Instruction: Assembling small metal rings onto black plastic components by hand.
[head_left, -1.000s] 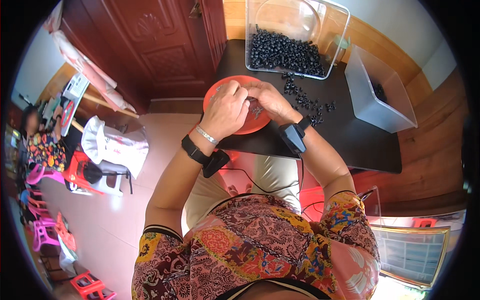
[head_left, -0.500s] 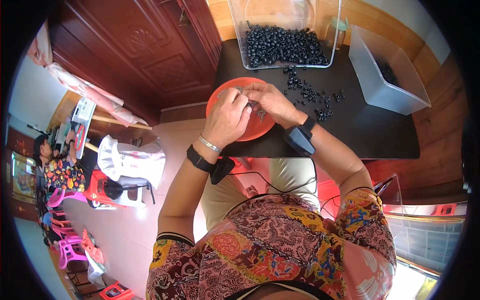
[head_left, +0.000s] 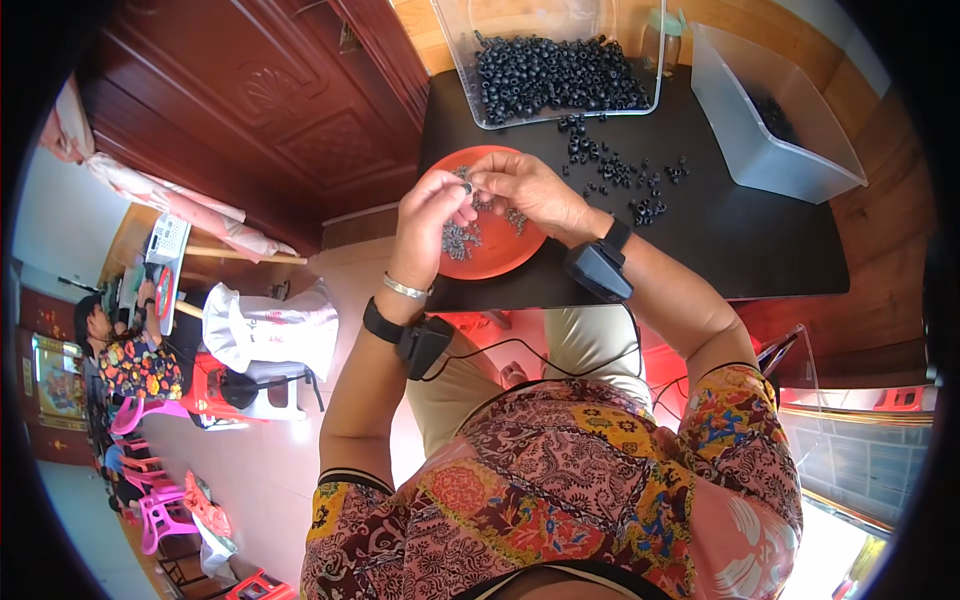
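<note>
Over a round orange plate (head_left: 488, 264), my left hand (head_left: 430, 212) pinches a small black ring-like part (head_left: 467, 187) between thumb and fingertips. My right hand (head_left: 540, 200) meets it from the right, its thumb and forefinger closed at that part. Whatever the right fingertips grip is too small to make out. Small grey metal pieces, perhaps screws, lie in a pile (head_left: 460, 241) on the plate below the hands, with more beside the right fingers.
Loose black parts (head_left: 615, 172) lie on the dark table (head_left: 740, 235), right of the plate. A clear bin (head_left: 560, 85) of similar parts stands behind, and a translucent bin (head_left: 775, 165) at right. Another person (head_left: 140, 360) sits far left, near a white bag (head_left: 270, 330).
My left hand has turned and drawn slightly left, so the black part at its fingertips and more grey pieces show. The right hand stays close, fingers still pinched.
</note>
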